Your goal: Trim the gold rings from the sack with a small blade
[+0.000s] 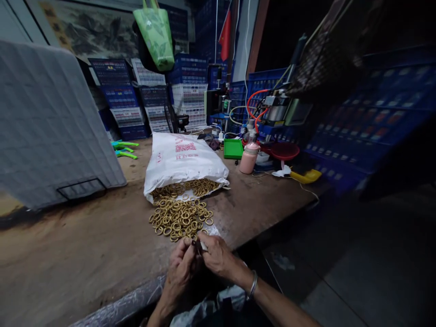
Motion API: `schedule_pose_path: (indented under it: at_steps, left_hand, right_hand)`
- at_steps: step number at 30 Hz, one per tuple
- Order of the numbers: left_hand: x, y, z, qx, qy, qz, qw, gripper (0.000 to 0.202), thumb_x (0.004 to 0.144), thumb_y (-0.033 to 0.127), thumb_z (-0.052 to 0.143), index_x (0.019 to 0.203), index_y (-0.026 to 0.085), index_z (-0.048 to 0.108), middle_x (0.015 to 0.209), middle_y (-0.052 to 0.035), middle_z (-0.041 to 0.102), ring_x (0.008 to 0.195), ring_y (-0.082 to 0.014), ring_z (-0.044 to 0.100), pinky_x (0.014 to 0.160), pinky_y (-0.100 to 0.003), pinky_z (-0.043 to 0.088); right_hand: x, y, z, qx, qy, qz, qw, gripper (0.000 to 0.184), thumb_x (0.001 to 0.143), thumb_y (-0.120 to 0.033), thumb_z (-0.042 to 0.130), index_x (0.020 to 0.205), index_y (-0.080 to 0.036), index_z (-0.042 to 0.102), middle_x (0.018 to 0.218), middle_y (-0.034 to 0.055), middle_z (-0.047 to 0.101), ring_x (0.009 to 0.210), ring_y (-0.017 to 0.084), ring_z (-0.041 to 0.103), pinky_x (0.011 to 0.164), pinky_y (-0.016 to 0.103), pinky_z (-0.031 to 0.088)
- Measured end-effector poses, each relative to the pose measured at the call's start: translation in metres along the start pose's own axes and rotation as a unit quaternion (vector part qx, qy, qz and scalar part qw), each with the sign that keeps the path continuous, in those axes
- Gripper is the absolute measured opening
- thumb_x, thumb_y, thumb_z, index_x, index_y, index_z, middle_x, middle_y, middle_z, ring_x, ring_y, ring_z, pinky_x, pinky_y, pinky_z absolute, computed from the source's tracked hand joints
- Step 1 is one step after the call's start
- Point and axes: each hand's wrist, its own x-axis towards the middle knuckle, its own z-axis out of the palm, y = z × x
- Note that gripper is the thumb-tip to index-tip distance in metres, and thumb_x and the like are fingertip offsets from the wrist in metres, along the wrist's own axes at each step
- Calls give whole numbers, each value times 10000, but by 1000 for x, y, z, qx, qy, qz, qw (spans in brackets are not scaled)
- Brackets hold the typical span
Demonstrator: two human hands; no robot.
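My left hand and my right hand meet at the table's front edge, fingertips almost touching. Both are closed in a pinch. Between them shows a small dark piece, and a pale bit lies at my right fingers; neither is clear enough to name. Just beyond my fingertips spreads a loose heap of brass-coloured rings. They spill from the open mouth of a white woven sack with red print, which lies on its side with more rings inside. A metal bangle circles my right wrist.
On the brown table, a grey padded panel stands at left, near green clips. Toward the back right are a green tray, a pink bottle, a red dish and a machine with orange hoses. Stacked crates stand behind.
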Motion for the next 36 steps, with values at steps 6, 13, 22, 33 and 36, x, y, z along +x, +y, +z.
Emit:
schedule_pose_path:
  at_steps: [6,13,22,33,36]
  left_hand:
    - [3,-4,-5,1,5,19,1000,289,646,418,651,680,172,502,498,77,426,406,-38,326,399,-154,254]
    - [1,-2,-4,20,4,24,1000,271,669,409,629,671,173,495,508,71,430,422,-49,338,412,-162,272]
    - [-6,-4,-2,59,-20,-15,998,302,716,447,567,653,170,466,471,76,431,346,-24,281,343,-151,185]
    - [-3,-16,-7,-113,-19,-84,990,210,728,335,600,742,138,531,699,-40,618,507,-82,502,373,-162,349]
    - [-3,-14,-11,-149,-14,-106,983,168,715,271,616,815,161,537,672,-19,614,503,-84,514,383,-159,348]
  right_hand:
    - [2,-1,3,-111,-19,-9,994,264,596,-48,370,795,-195,462,705,11,548,633,139,462,567,236,252]
    - [3,5,10,-132,-13,-12,991,302,585,-38,362,825,-196,454,740,16,568,665,144,491,569,247,237]
    - [11,26,3,-149,-15,80,985,296,669,-70,401,934,-178,478,748,32,604,651,143,530,544,238,244]
    - [39,63,-2,-206,74,210,953,170,811,-283,436,951,-198,484,906,60,614,797,171,567,600,246,290]
    - [42,65,3,-214,71,200,954,162,802,-237,436,949,-199,491,948,61,596,832,172,555,625,250,301]
